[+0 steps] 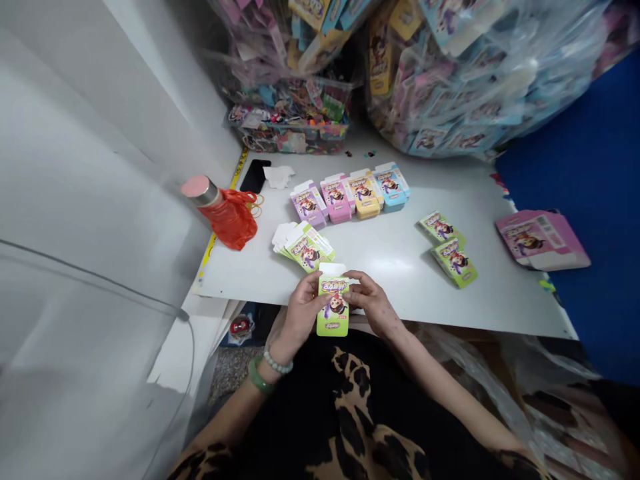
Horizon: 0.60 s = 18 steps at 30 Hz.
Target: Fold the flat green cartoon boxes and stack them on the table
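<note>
Between my two hands, in front of my body at the table's near edge, is a small green printed card box (333, 323) with its white top flap up. My left hand (299, 312) grips its left side, thumb across the front. On the other side, my right hand (373, 303) pinches the upper right edge. Just beyond lies a fanned stack of flat green boxes (311, 248). Farther back stand a purple box (308, 204), a pink box (337, 199), a yellow box (365, 194) and a blue box (392, 187) in a row.
Two green boxes (454, 260) lie at right, near a larger pink carton (543, 240) on the table's edge. At left stand a bottle in a red bag (233, 217), a phone (255, 175) and tissue (279, 176). Big plastic bags of boxes (450, 87) and a filled bin (295, 137) block the back.
</note>
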Each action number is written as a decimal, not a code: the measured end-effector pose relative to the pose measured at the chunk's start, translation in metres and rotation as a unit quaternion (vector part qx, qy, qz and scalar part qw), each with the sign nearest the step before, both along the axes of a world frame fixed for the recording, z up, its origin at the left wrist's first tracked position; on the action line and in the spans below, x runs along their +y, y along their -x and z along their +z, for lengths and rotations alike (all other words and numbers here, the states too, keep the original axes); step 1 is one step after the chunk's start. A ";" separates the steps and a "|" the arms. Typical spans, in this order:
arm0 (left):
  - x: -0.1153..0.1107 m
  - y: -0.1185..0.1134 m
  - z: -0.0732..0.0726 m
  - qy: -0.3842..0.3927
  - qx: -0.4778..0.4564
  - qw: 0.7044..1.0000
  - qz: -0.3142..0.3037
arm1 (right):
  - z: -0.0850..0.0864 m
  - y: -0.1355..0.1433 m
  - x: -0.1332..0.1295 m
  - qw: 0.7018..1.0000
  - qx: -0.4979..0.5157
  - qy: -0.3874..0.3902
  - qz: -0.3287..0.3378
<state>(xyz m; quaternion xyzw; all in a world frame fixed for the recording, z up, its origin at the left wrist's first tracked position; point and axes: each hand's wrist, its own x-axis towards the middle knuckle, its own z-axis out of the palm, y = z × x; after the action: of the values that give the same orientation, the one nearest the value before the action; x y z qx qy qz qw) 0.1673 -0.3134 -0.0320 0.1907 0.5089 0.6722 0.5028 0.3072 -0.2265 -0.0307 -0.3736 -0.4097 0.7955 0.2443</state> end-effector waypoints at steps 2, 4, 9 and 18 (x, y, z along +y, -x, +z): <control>-0.001 0.006 0.003 0.009 -0.023 0.998 -0.062 | -0.003 -0.005 0.002 1.000 0.013 0.011 0.008; -0.003 0.010 0.006 0.011 -0.037 0.993 -0.112 | -0.004 -0.010 0.002 1.000 0.028 0.011 0.008; -0.008 0.011 0.005 0.061 -0.031 0.980 -0.187 | -0.004 -0.016 -0.003 0.999 0.003 -0.034 0.031; -0.002 0.003 0.005 0.038 -0.041 0.992 -0.113 | -0.004 -0.009 -0.001 0.995 -0.011 -0.091 -0.049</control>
<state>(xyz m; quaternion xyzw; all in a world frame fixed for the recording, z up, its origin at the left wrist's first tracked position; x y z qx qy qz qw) 0.1644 -0.3149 -0.0275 0.2001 0.4886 0.5980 0.6030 0.3157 -0.2272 -0.0344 -0.3783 -0.4645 0.7377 0.3114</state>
